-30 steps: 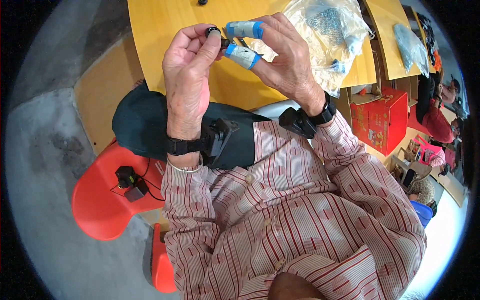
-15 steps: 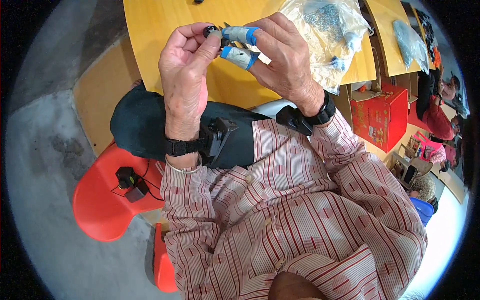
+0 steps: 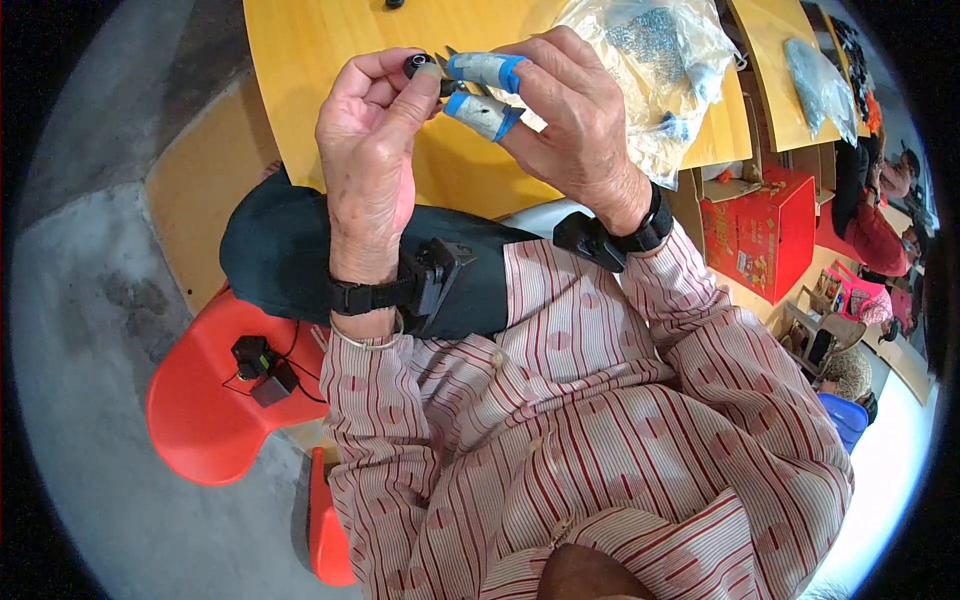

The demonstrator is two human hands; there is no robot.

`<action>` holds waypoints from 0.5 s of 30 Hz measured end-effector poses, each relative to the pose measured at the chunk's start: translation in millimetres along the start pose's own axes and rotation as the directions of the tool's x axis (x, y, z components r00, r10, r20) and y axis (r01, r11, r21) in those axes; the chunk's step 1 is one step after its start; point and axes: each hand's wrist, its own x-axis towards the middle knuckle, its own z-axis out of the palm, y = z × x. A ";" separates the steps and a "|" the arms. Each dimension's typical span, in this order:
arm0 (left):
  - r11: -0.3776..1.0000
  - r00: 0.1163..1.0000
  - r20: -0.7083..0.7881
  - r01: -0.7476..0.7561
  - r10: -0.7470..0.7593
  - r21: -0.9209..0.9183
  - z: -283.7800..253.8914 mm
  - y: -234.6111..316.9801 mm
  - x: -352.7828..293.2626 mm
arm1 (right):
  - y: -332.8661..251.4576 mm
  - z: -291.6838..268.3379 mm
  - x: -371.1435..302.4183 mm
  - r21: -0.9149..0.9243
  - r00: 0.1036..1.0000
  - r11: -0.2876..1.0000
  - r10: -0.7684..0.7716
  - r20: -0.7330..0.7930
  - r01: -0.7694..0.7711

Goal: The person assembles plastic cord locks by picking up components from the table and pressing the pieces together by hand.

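My left hand (image 3: 370,170) pinches a small round black part (image 3: 419,65) between thumb and fingers. A pale ring shows on its upturned face. At the right, my right hand (image 3: 575,120) is closed, its thumb and forefinger wrapped in whitish tape with blue edges. Between those taped fingers is a slim, dark, pointed metal tool (image 3: 482,88), mostly covered, so its exact kind is unclear. Its end comes close to the black part; whether they touch I cannot tell. Both hands are raised over the near edge of the yellow table (image 3: 330,60).
A clear plastic bag (image 3: 650,70) of small greyish pieces lies right of my hands. Another small black piece (image 3: 394,3) lies at the table's far edge. A red box (image 3: 760,235) stands at the right, a red chair (image 3: 190,400) with black devices at the left. Other people are far right.
The dark tool and the taped fingers have shifted slightly between the hands. My left hand keeps its pinch on the black part, almost in place.
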 end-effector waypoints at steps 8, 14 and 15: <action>1.000 1.000 0.018 -0.021 0.021 0.003 1.5 1.3 -1.1 | 1.6 1.0 -1.8 -0.015 0.999 0.999 -0.033 0.005 0.033; 1.000 0.999 0.030 -0.013 0.013 -0.002 0.7 1.6 -1.0 | 0.9 1.9 -3.1 0.014 0.999 0.999 -0.039 -0.018 0.039; 1.000 1.000 0.030 -0.005 0.004 0.008 -0.2 2.8 -1.6 | -0.8 1.5 -1.9 0.016 0.999 0.999 -0.039 -0.019 0.040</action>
